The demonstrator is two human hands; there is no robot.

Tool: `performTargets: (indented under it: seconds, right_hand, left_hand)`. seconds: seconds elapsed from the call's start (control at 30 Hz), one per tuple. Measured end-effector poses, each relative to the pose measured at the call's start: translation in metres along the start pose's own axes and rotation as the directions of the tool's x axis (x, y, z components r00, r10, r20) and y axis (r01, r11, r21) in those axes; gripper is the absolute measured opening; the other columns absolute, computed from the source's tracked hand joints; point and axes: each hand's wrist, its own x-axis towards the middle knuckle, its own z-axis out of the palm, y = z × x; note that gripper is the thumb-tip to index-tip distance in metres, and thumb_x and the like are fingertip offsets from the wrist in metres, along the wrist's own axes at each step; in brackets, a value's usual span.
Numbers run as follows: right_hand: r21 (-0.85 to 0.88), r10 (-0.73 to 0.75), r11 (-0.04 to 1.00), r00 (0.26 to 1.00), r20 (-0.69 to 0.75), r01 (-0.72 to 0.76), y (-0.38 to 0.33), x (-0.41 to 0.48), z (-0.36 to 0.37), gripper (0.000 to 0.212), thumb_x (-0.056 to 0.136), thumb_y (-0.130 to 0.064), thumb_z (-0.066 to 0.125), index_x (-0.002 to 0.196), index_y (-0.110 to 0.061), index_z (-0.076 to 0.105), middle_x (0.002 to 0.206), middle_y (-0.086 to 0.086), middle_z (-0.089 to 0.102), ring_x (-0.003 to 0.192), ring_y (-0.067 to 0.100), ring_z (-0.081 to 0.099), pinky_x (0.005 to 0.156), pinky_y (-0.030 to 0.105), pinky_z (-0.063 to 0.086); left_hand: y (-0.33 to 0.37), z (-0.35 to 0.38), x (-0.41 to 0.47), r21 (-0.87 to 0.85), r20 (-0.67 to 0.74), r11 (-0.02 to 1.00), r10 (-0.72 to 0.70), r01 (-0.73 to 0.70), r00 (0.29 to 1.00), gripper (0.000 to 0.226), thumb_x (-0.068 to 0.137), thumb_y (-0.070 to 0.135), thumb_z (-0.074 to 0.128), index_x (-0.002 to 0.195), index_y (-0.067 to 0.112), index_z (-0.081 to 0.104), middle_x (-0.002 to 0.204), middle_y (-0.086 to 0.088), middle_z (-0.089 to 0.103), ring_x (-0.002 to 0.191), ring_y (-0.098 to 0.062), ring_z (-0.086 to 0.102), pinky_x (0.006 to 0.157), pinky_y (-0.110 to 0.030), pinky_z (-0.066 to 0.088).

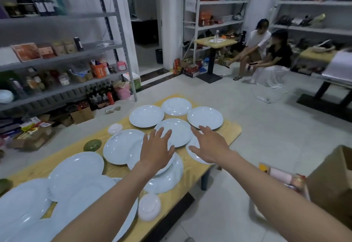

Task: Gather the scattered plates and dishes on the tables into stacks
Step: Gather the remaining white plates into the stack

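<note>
I see a long wooden table [227, 134] strewn with white plates, many overlapping. My left hand [157, 150] is flat with fingers spread above the middle plate [181, 127], holding nothing; whether it touches, I cannot tell. My right hand [209, 145] is spread just as wide over another plate [191, 153] at the table's right edge, also holding nothing. Three more plates [146, 116] lie past my fingertips at the far end. A green dish [92, 145] and a small white bowl [115, 128] sit along the left edge, and a second bowl [149, 206] lies near my left forearm. The floor [257, 127] is grey tile. Stocked metal shelves [57, 59] line the walls, two people [266, 51] sit in the far corner by a small table [215, 41], and a cardboard box [331, 180] stands on my right.
</note>
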Motion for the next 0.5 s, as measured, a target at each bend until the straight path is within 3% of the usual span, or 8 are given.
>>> performTargets:
  seconds: [0.3, 0.5]
  right_hand:
    - [-0.026, 0.0, 1.0, 0.999, 0.039, 0.001, 0.063, 0.082, -0.014, 0.07, 0.101, -0.05, 0.041, 0.158, -0.023, 0.01, 0.16, 0.008, 0.022, 0.146, 0.032, 0.019, 0.112, 0.041, 0.03]
    - [0.005, -0.052, 0.999, 0.995, 0.085, 0.052, 0.079, 0.129, -0.01, 0.071, 0.101, -0.051, 0.042, 0.158, -0.025, 0.009, 0.164, 0.007, 0.013, 0.151, 0.029, 0.011, 0.116, 0.042, 0.024]
  left_hand:
    - [0.026, 0.038, 0.106, -0.027, 0.001, 0.999, -0.02, 0.02, 1.0, 0.061, 0.099, 0.049, 0.042, 0.154, 0.028, 0.027, 0.162, -0.004, 0.025, 0.147, -0.026, 0.025, 0.118, -0.045, 0.022]
    - [0.026, 0.045, 0.141, -0.013, -0.025, 0.998, -0.065, 0.065, 0.998, 0.06, 0.099, 0.048, 0.042, 0.153, 0.028, 0.029, 0.16, -0.004, 0.029, 0.146, -0.025, 0.027, 0.118, -0.045, 0.021]
